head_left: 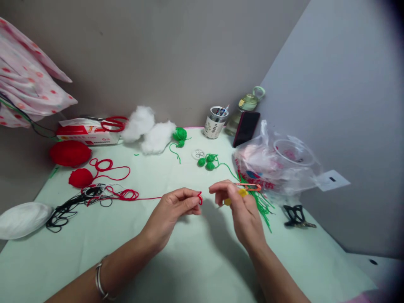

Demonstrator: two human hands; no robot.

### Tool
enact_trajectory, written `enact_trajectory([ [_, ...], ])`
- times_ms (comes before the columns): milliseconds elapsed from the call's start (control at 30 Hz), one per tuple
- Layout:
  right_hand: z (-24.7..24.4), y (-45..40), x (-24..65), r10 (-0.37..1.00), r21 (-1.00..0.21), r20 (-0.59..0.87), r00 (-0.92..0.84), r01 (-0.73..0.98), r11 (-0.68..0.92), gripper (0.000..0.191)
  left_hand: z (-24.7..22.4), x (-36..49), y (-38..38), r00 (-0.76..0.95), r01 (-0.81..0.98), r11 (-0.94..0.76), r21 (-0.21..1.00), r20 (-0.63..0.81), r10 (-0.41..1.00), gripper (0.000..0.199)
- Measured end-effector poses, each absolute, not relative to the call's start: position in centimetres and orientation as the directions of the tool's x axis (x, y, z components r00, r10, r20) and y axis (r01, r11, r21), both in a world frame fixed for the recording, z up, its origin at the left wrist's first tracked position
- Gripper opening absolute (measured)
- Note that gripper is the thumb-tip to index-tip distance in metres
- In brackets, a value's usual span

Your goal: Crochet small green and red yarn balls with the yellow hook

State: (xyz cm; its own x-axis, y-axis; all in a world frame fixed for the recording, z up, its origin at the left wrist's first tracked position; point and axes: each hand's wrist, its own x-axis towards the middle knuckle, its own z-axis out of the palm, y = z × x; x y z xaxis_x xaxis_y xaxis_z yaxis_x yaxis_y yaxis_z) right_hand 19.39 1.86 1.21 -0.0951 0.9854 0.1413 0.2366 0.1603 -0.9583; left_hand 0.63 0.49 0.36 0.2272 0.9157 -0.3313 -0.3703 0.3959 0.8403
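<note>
Between the thumb and fingertips of my left hand (176,210) is a small loop of red yarn (200,198). Its strand runs left across the table to loose coils and a red yarn ball (81,178). My right hand (241,208), just right of the loop and apart from it, is curled round a yellow-handled tool (242,192), whose thin tip points down and left. Beyond that hand lies an orange-handled item (256,187) near cut green yarn strands (263,206). Small green yarn balls (210,162) sit on the table ahead.
Black yarn (63,212) and white yarn (25,219) lie left. Behind are a tissue box (88,134), red scissors (113,123), white stuffing (158,136), a pen can (216,123), a bottle (248,102) and a phone (246,129). Right: a plastic bag (274,162), black clip (296,215).
</note>
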Motion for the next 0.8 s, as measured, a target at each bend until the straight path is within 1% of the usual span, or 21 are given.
enact_trajectory([
  [100,1.4,2.0,20.8,0.983,-0.937,0.172,-0.066,0.298,0.184,0.064,0.5,0.4,0.7,0.157,-0.373,0.366,0.853,-0.331,0.931,0.02],
  [167,1.1,1.7,21.1,0.98,-0.942,0.199,-0.016,0.273,0.195,0.069,0.4,0.3,0.7,0.109,-0.362,0.342,0.867,-0.325,0.939,0.02],
  [200,1.0,1.5,21.1,0.973,-0.946,0.23,0.003,0.236,0.223,0.069,0.3,0.3,0.7,0.09,-0.349,0.33,0.877,-0.32,0.943,0.02],
  [267,0.9,0.9,20.9,0.944,-0.933,0.331,-0.008,0.15,0.329,0.065,0.0,0.3,0.6,0.064,-0.318,0.311,0.896,-0.307,0.95,0.019],
  [333,0.9,0.5,20.4,0.892,-0.884,0.449,-0.057,0.117,0.453,0.056,-0.1,0.4,0.4,0.065,-0.294,0.293,0.91,-0.287,0.956,0.019],
  [400,1.2,0.2,19.9,0.842,-0.825,0.528,-0.113,0.169,0.54,0.046,-0.1,0.5,0.3,0.085,-0.293,0.273,0.916,-0.259,0.962,0.02],
  [467,1.6,0.0,19.6,0.794,-0.749,0.585,-0.167,0.265,0.608,0.031,0.0,0.5,0.2,0.108,-0.306,0.263,0.915,-0.242,0.964,0.021],
  [533,1.8,-0.1,19.2,0.743,-0.666,0.634,-0.212,0.339,0.665,0.012,0.1,0.6,0.2,0.116,-0.317,0.277,0.907,-0.252,0.961,0.02],
  [567,1.9,-0.1,19.1,0.714,-0.622,0.662,-0.227,0.365,0.693,0.009,0.1,0.6,0.2,0.117,-0.32,0.286,0.903,-0.262,0.958,0.02],
  [667,1.6,-0.3,18.6,0.63,-0.481,0.727,-0.274,0.451,0.752,0.024,0.1,0.6,0.3,0.118,-0.341,0.298,0.892,-0.274,0.954,0.02],
  [733,1.1,-0.3,18.5,0.566,-0.379,0.765,-0.308,0.496,0.781,0.027,0.0,0.5,0.2,0.131,-0.36,0.295,0.885,-0.265,0.955,0.021],
  [800,0.7,-0.4,18.5,0.519,-0.302,0.785,-0.337,0.523,0.797,0.029,0.0,0.5,0.2,0.152,-0.371,0.301,0.878,-0.262,0.953,0.021],
])
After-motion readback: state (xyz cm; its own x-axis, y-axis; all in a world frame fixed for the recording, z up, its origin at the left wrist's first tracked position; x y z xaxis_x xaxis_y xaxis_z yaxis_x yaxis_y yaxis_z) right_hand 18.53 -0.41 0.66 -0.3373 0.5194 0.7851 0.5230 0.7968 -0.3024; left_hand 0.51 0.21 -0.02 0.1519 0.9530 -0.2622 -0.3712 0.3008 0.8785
